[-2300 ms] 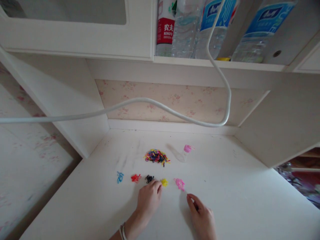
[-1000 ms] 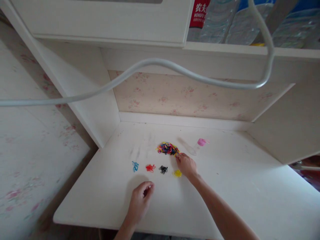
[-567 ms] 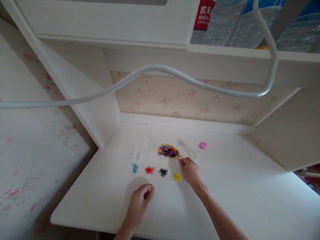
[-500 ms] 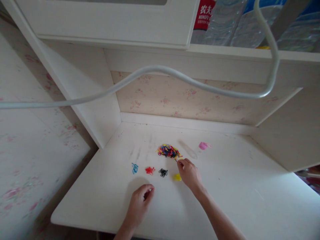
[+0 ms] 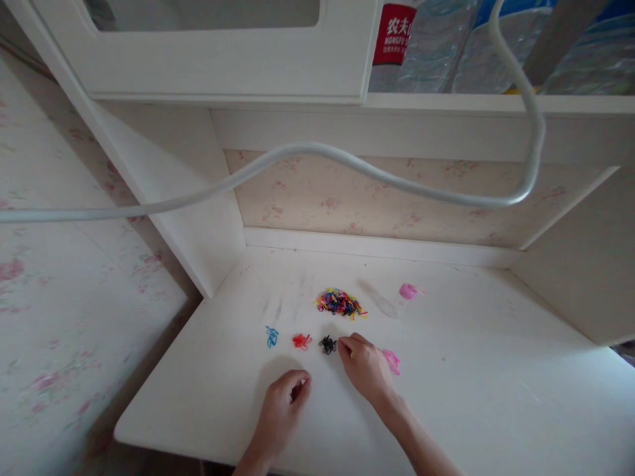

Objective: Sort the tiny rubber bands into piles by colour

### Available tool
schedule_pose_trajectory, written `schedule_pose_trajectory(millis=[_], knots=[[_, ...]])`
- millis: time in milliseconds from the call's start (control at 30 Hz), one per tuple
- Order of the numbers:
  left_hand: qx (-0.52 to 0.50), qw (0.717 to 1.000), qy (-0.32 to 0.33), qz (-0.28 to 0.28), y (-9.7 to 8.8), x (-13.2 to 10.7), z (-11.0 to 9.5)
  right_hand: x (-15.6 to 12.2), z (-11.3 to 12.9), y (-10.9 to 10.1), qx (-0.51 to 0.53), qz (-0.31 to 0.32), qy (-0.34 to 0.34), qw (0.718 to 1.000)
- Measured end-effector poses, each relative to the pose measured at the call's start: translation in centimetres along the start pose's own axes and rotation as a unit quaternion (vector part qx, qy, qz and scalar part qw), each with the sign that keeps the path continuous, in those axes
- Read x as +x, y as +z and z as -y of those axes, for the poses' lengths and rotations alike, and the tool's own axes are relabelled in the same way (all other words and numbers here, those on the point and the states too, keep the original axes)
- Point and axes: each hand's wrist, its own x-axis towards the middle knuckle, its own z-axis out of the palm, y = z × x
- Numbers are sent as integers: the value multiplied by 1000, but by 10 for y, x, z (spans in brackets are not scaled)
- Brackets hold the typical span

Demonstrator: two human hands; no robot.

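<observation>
A mixed pile of small coloured rubber bands (image 5: 340, 302) lies mid-desk. In front of it sit small sorted heaps: blue (image 5: 271, 336), red (image 5: 301, 341), black (image 5: 327, 344) and pink (image 5: 391, 361). My right hand (image 5: 364, 365) rests between the black and pink heaps, fingers pinched together at the spot where the yellow heap lay; it covers that heap. My left hand (image 5: 282, 411) lies curled on the desk nearer me, fingertips pinched, with what it holds hidden.
A small clear bottle (image 5: 380, 301) lies on its side, its pink cap (image 5: 408, 291) beside it. A white cable (image 5: 347, 162) hangs across the view. Water bottles (image 5: 426, 46) stand on the shelf above the white desk (image 5: 471, 383).
My right hand drew back from the mixed pile to the row of heaps, stopping beside the black one and uncovering the pink heap. My left hand stayed put.
</observation>
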Motion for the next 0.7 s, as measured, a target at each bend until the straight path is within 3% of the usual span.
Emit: schedule_pose_trajectory(millis=[133, 267, 367, 533, 700], knots=[[15, 1000, 12, 7, 2, 0, -1, -29, -31, -3, 101, -43, 29, 994], [24, 1000, -1, 15, 2, 6, -6, -72, -80, 2, 169, -74, 135, 973], [52, 999, -6, 16, 0, 23, -16, -95, -107, 6, 177, -102, 204, 957], [128, 990, 49, 32, -3, 73, -48, -98, -110, 9, 183, -111, 201, 956], [283, 957, 41, 51, 14, 115, -70, -89, -102, 8, 184, -101, 170, 963]])
